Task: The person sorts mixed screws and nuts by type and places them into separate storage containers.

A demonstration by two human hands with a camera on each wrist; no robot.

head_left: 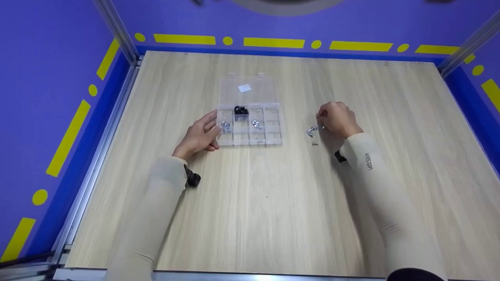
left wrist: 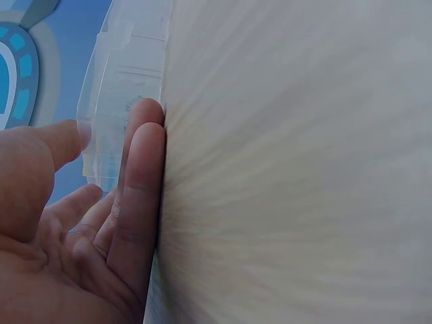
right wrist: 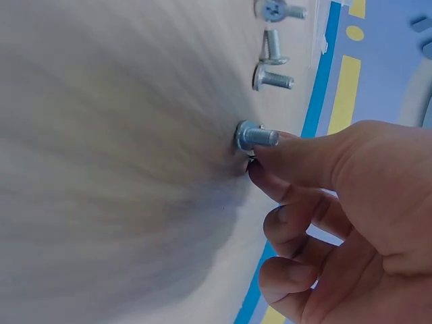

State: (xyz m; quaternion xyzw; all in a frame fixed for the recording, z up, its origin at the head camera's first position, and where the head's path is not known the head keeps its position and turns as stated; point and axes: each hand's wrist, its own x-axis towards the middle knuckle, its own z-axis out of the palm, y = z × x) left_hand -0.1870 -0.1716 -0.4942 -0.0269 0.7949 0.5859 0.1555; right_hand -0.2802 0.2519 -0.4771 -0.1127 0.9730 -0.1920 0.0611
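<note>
A clear plastic compartment box (head_left: 250,143) stands with its lid (head_left: 226,89) laid open toward the back. My left hand (head_left: 200,134) rests against its left side, thumb touching the rim and longer fingers mostly straight beside the wall. To the right of the box, my right hand (head_left: 339,118) brings thumb and index finger together at the tabletop. The tips pinch what appears to be a small screw, mostly hidden. Just beside the thumb is a silver screw (right wrist: 260,137). Several more silver screws (head_left: 311,130) lie left of this hand.
Black fasteners (head_left: 241,111) fill a back compartment of the box. Small silver pieces (head_left: 256,124) sit in other compartments. A white label (head_left: 244,88) lies on the lid. Blue panels (head_left: 273,25) bound the wooden table (head_left: 250,218) at the back and sides.
</note>
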